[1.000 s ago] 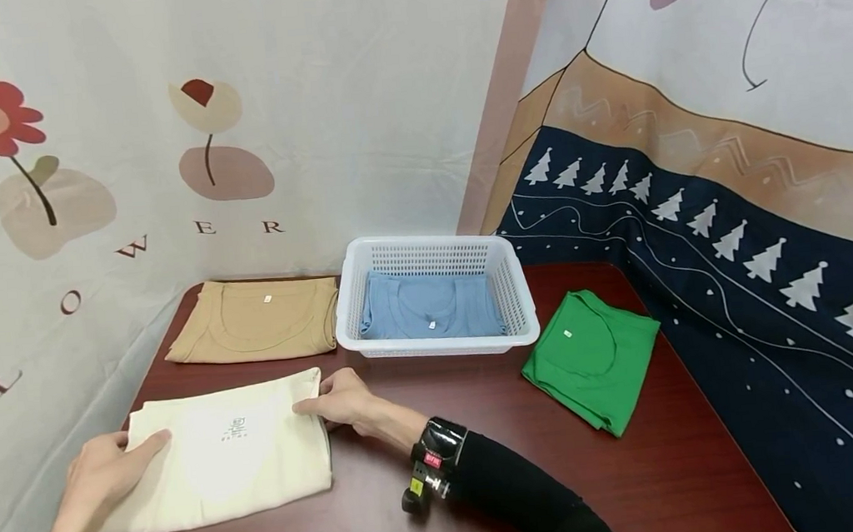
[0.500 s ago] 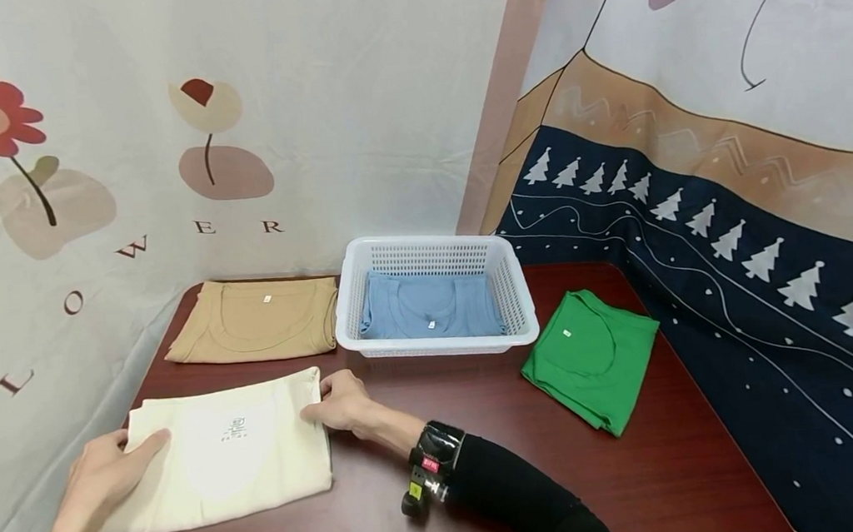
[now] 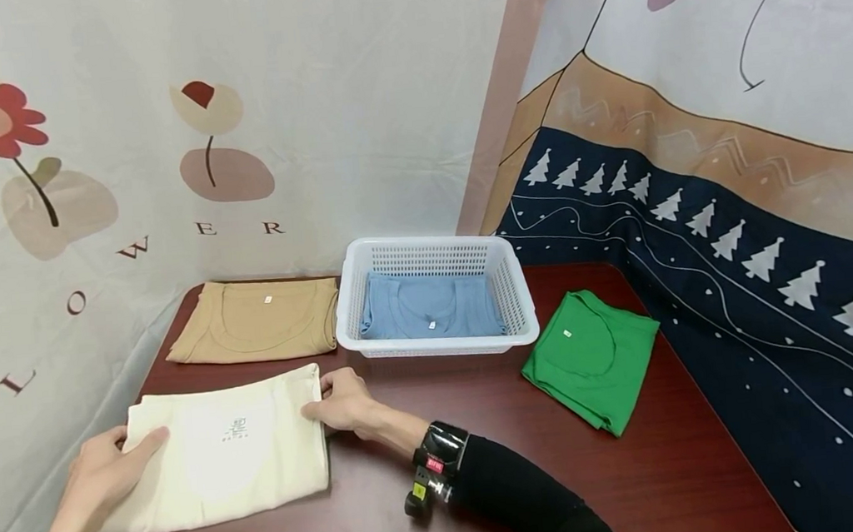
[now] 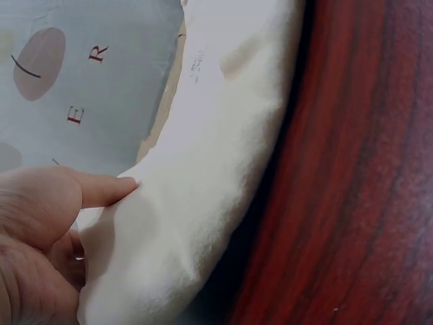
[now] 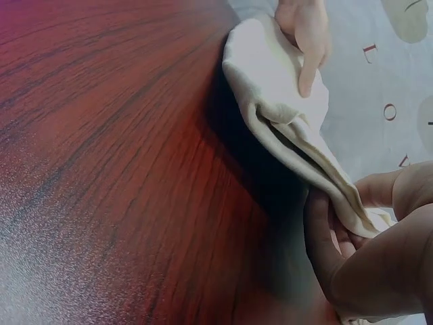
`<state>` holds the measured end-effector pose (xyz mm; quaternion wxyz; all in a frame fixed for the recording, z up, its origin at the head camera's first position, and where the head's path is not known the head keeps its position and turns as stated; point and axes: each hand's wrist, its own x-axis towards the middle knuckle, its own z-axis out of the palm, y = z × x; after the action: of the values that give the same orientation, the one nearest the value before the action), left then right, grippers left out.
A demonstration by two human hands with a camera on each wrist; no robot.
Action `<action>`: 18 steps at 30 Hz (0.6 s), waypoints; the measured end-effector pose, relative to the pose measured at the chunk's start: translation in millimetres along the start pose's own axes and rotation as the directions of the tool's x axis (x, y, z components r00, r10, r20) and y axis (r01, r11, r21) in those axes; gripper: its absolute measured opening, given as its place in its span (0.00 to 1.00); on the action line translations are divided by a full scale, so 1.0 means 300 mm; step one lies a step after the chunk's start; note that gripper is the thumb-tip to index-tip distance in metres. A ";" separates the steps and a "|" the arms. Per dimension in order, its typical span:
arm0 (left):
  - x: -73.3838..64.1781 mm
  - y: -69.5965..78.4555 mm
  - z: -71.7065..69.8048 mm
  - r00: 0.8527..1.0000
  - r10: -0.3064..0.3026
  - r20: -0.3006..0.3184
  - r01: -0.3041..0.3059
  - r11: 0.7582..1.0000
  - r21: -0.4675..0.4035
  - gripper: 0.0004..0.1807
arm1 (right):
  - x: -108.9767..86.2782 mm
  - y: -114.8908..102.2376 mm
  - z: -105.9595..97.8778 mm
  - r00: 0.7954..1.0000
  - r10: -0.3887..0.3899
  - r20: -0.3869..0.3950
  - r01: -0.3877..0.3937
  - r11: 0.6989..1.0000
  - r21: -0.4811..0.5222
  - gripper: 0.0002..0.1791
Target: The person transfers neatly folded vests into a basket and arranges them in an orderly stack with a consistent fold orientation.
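Note:
A folded cream T-shirt (image 3: 223,457) with a small dark print lies at the front left, between both hands. At its left edge my left hand (image 3: 108,475) pinches the cloth, thumb on top and fingers beneath. My right hand (image 3: 347,406) grips the opposite edge near the far corner. In the right wrist view, fingers (image 5: 321,237) reach under the cloth and its layered side sags between the hands. The left wrist view has the thumb (image 4: 108,191) pressed on the shirt's upper face, which is partly washed out by glare.
A white basket (image 3: 440,347) at the back holds a folded blue T-shirt (image 3: 433,307). Left of it lies a folded tan T-shirt (image 3: 265,320). A folded green T-shirt (image 3: 592,361) lies to the right on the dark red table (image 3: 437,399). Printed curtains hang behind.
The cream T-shirt's far edge has risen very slightly in both hands. My right thumb has drawn back a little toward the shirt's edge. The other shirts and the basket stay put.

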<state>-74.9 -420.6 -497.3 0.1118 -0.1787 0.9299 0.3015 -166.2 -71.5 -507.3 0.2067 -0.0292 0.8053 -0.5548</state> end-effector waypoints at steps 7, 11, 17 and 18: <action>-0.014 0.012 -0.024 0.997 0.042 -0.057 -0.043 0.999 -0.018 0.43 | -0.024 -0.035 -0.018 0.998 -0.018 0.063 0.012 0.996 0.093 0.07; -0.017 0.022 -0.038 0.994 0.072 -0.081 -0.075 0.997 -0.032 0.40 | -0.039 -0.063 -0.036 0.997 -0.034 0.069 0.027 0.994 0.104 0.08; -0.025 0.039 -0.064 0.992 0.084 -0.091 -0.088 0.996 -0.033 0.39 | -0.059 -0.108 -0.063 0.992 -0.086 0.095 0.076 0.992 0.106 0.08; -0.026 0.043 -0.067 0.992 0.084 -0.097 -0.087 0.996 -0.030 0.39 | -0.062 -0.116 -0.068 0.990 -0.093 0.104 0.081 0.990 0.117 0.08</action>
<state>-74.9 -420.9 -472.2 0.0511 -0.1549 0.9356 0.3130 -163.0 -61.5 -464.2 0.2274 -0.0829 0.7583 -0.6053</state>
